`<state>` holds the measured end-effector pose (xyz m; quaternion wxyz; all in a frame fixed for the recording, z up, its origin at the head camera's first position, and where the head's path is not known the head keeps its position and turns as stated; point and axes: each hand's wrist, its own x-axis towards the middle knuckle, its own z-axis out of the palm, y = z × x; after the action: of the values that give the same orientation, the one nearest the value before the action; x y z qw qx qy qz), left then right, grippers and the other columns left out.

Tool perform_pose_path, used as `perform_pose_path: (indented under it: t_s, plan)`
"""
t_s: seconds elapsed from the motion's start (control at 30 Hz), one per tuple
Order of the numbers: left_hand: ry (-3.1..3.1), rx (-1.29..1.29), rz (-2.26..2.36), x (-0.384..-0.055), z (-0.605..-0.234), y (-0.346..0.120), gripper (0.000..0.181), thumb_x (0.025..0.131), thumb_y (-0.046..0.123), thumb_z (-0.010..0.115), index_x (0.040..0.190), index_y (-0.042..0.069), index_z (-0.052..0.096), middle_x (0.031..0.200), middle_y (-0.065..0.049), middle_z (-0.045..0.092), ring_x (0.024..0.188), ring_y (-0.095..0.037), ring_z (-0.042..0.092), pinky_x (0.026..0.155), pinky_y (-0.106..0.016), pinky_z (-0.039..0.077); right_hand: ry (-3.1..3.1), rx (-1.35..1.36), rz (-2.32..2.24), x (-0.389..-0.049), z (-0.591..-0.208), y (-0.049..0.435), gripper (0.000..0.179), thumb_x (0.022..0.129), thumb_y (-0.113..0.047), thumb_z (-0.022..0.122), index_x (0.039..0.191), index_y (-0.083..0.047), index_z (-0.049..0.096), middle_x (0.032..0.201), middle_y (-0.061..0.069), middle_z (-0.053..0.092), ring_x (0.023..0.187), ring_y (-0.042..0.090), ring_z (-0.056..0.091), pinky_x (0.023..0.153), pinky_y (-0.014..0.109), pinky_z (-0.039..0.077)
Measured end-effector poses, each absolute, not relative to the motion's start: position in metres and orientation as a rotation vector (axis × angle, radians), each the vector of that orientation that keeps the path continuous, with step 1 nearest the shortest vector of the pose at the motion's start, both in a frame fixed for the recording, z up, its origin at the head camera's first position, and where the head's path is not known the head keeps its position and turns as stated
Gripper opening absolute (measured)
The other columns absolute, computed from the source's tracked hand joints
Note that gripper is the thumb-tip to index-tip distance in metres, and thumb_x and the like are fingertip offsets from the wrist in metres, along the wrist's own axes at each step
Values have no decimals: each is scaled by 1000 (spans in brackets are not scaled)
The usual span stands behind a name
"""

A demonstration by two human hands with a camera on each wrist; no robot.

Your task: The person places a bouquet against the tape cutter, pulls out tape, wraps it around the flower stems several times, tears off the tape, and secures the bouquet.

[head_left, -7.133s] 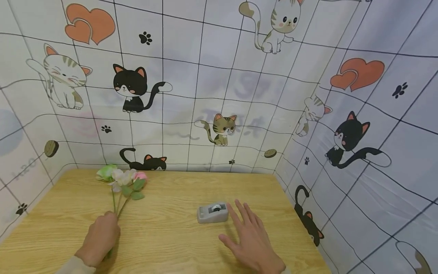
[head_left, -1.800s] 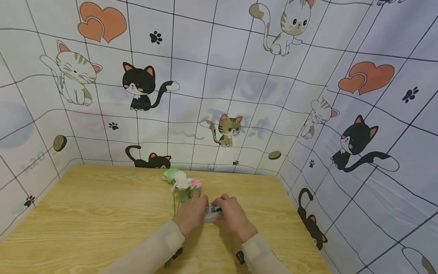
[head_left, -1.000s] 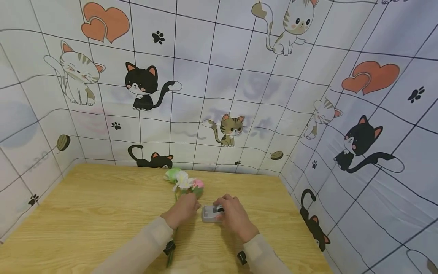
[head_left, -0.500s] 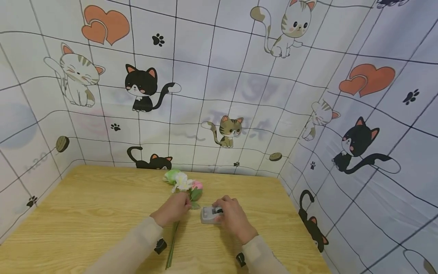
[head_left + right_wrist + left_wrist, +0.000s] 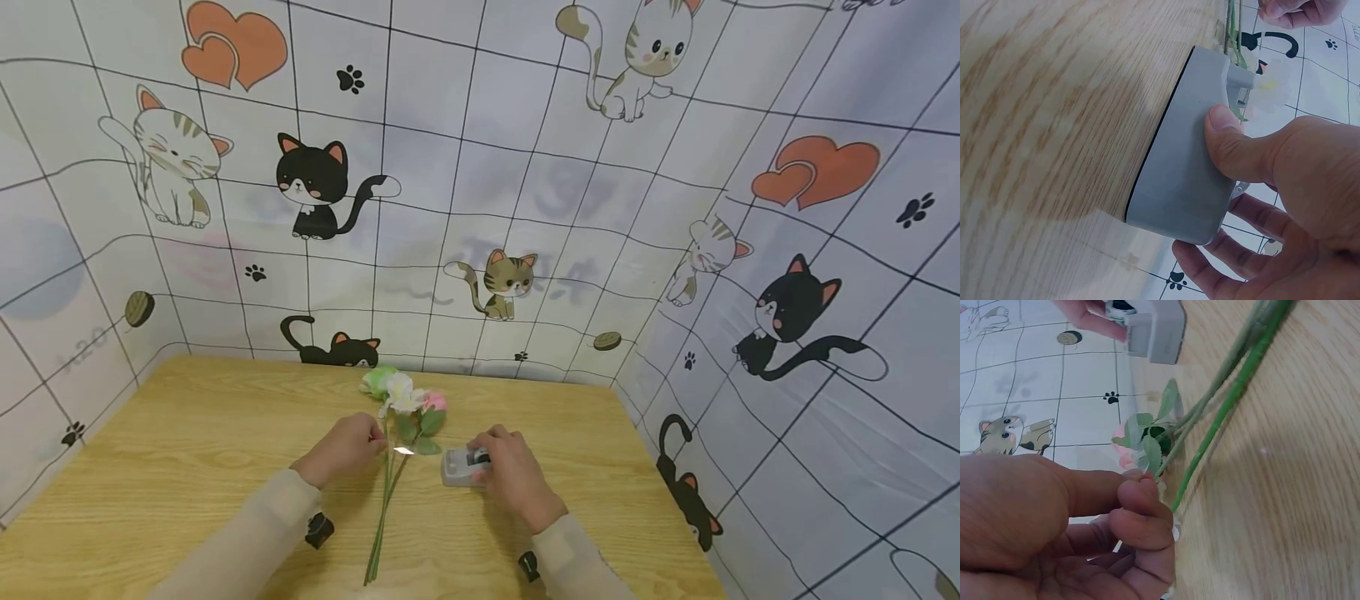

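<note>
My left hand (image 5: pixel 347 448) pinches a short strip of clear tape (image 5: pixel 403 450) between thumb and forefinger, and the strip shines over the flower stems. In the left wrist view, the thumb and curled forefinger of the left hand (image 5: pixel 1094 512) meet beside the leaves. My right hand (image 5: pixel 513 475) grips a grey tape dispenser (image 5: pixel 459 468) that sits on the table. Seen from the right wrist, the thumb lies on the side of the dispenser (image 5: pixel 1179 156). Three artificial flowers, one green, one white (image 5: pixel 403 393) and one pink, lie with their green stems (image 5: pixel 382 517) crossing toward me.
The light wood table (image 5: pixel 225 433) meets a cloth backdrop (image 5: pixel 420 183) printed with cats, hearts and paws at its far edge and on the right. A black wrist device (image 5: pixel 319 530) shows below the left sleeve, another (image 5: pixel 528 567) by the right sleeve.
Earlier the left hand laid the flowers beside the dispenser, then reached its front end. Since then it has drawn away leftward with the tape strip, while the right hand keeps holding the dispenser.
</note>
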<state>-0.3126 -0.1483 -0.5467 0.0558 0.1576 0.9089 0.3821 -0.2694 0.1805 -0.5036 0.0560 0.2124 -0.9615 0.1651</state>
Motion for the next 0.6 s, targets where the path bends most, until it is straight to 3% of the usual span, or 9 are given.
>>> perform_pose_path:
  t_s: [0.07, 0.17, 0.27, 0.37, 0.4, 0.6]
  plan:
    - [2751, 483, 1164, -320, -556, -149, 31, 118, 12, 68, 89, 5, 77, 70, 2, 61, 59, -10, 44, 56, -28, 40, -2921, 638, 505, -270, -504, 180, 40, 96, -15, 97, 133, -9, 83, 130, 14, 78, 116, 39, 73, 99, 55, 67]
    - [2728, 418, 1185, -322, -555, -145, 49, 116, 10, 69, 68, 12, 60, 59, 7, 39, 54, -10, 31, 52, -28, 29, -2928, 632, 513, -270, -504, 179, 40, 97, -16, 97, 133, -10, 83, 132, 13, 78, 118, 39, 73, 100, 56, 67]
    - [2723, 325, 1165, -329, -567, -145, 39, 115, 13, 72, 77, 12, 61, 68, 7, 48, 59, -10, 37, 56, -28, 34, -2931, 635, 522, -269, -504, 178, 40, 97, -16, 96, 134, -10, 82, 133, 14, 78, 119, 42, 73, 100, 58, 67]
    - [2748, 300, 1128, -341, -587, -150, 13, 113, 16, 76, 106, 6, 71, 90, 0, 69, 70, -13, 55, 63, -28, 48, -2937, 626, 519, -268, -504, 178, 41, 97, -17, 96, 135, -9, 82, 134, 14, 77, 121, 43, 72, 100, 59, 66]
    - [2748, 296, 1130, -346, -594, -152, 14, 112, 18, 77, 114, 6, 71, 97, -2, 72, 75, -15, 59, 67, -29, 52, -2935, 625, 517, -268, -504, 178, 41, 97, -16, 96, 135, -9, 82, 134, 14, 77, 121, 44, 72, 100, 60, 67]
    - [2768, 313, 1149, -354, -606, -148, 10, 107, 13, 77, 109, 7, 70, 98, -6, 73, 80, -20, 64, 68, -33, 55, -2935, 599, 519, -265, -502, 177, 41, 98, -14, 95, 136, -9, 81, 136, 15, 76, 124, 45, 71, 100, 60, 66]
